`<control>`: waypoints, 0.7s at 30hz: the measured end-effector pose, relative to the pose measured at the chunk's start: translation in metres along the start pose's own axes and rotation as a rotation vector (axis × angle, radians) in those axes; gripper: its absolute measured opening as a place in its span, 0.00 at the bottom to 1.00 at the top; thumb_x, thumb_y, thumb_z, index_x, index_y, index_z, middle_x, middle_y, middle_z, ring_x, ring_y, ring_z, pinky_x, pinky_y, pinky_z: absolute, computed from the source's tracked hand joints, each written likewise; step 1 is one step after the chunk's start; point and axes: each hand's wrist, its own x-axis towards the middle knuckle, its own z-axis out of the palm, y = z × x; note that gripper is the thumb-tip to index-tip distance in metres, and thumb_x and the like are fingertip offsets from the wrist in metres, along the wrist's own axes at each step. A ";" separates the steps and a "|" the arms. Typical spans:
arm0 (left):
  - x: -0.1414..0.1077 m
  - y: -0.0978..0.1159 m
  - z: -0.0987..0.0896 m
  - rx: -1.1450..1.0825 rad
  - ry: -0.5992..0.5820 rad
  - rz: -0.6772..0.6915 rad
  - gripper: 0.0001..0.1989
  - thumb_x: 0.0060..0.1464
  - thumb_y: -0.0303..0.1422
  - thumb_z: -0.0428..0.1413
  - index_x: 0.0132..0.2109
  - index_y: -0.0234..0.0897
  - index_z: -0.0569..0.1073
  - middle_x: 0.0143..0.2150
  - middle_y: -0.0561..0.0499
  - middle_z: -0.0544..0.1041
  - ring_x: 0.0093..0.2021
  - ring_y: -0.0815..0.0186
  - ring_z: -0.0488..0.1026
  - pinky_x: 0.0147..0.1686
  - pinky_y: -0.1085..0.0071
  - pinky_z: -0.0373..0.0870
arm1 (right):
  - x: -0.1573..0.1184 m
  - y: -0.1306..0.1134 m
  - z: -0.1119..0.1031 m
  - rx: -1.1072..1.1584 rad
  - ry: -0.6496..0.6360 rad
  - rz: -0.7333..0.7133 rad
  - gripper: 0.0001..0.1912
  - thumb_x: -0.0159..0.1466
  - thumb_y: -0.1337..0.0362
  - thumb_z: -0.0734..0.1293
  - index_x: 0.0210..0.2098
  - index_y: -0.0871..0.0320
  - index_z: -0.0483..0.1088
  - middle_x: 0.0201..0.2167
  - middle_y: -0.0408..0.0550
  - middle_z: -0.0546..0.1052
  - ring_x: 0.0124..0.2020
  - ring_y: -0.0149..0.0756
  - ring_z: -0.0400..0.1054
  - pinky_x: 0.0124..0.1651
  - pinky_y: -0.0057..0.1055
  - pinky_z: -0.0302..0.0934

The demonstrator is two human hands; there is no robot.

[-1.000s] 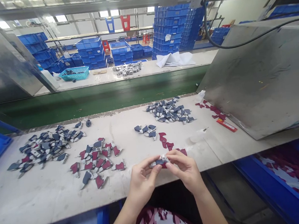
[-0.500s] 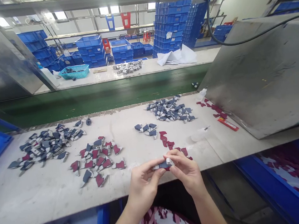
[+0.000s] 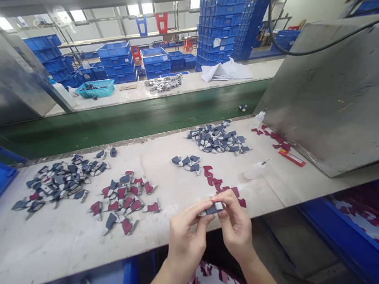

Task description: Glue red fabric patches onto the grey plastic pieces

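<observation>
A small dark blue and white part (image 3: pixel 212 209) is held between both hands above the table's front edge. My left hand (image 3: pixel 188 231) pinches its left end with thumb and fingers. At its white right end, my right hand (image 3: pixel 235 223) grips it the same way. Just behind the hands lie maroon pieces (image 3: pixel 217 183) in a loose row. To the left is a group of maroon and blue parts (image 3: pixel 128 201). Farther left sits a pile of dark blue parts (image 3: pixel 63 177), and another pile (image 3: pixel 218 138) lies beyond the hands.
A clear bottle with a thin tip (image 3: pixel 255 171) lies right of the maroon pieces. A metal box (image 3: pixel 335 98) stands at the right. Beyond runs a green belt (image 3: pixel 159 115). Blue bins (image 3: pixel 130 281) sit below the table edge.
The held part has turned in my fingers, and its white end now points right. My right hand has shifted and its fingers are more upright. The view has moved slightly.
</observation>
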 end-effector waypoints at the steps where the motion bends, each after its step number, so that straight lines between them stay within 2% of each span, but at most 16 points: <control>1: 0.000 0.000 0.000 -0.030 0.001 -0.030 0.09 0.57 0.32 0.60 0.43 0.37 0.83 0.43 0.44 0.85 0.42 0.57 0.83 0.41 0.69 0.82 | 0.001 -0.001 -0.001 -0.010 -0.004 0.003 0.12 0.72 0.59 0.59 0.44 0.53 0.73 0.34 0.46 0.68 0.34 0.35 0.67 0.34 0.29 0.65; 6: 0.002 0.004 -0.001 -0.192 0.020 -0.187 0.13 0.54 0.38 0.64 0.44 0.34 0.83 0.42 0.43 0.85 0.41 0.55 0.83 0.43 0.67 0.82 | 0.004 -0.006 -0.010 -0.047 -0.123 -0.011 0.16 0.70 0.63 0.61 0.54 0.51 0.73 0.34 0.47 0.70 0.32 0.33 0.68 0.31 0.28 0.66; 9: 0.001 0.007 -0.001 -0.214 0.016 -0.213 0.15 0.53 0.40 0.65 0.43 0.34 0.83 0.41 0.43 0.85 0.40 0.54 0.84 0.42 0.66 0.83 | 0.004 -0.010 -0.013 -0.068 -0.123 -0.043 0.19 0.69 0.65 0.62 0.58 0.52 0.71 0.34 0.47 0.70 0.32 0.34 0.68 0.32 0.29 0.67; 16: -0.004 0.006 -0.001 -0.222 0.031 -0.185 0.13 0.53 0.38 0.64 0.42 0.35 0.83 0.40 0.43 0.85 0.39 0.57 0.83 0.42 0.68 0.82 | 0.000 -0.017 -0.004 -0.033 -0.047 -0.028 0.15 0.68 0.67 0.63 0.52 0.52 0.75 0.34 0.49 0.72 0.37 0.36 0.71 0.37 0.31 0.71; 21: -0.010 0.001 0.003 -0.199 0.064 -0.127 0.10 0.55 0.35 0.62 0.43 0.36 0.83 0.42 0.44 0.85 0.39 0.59 0.83 0.41 0.70 0.82 | 0.001 -0.023 0.000 0.002 -0.010 -0.041 0.15 0.68 0.69 0.63 0.50 0.51 0.76 0.33 0.47 0.71 0.36 0.34 0.70 0.37 0.30 0.70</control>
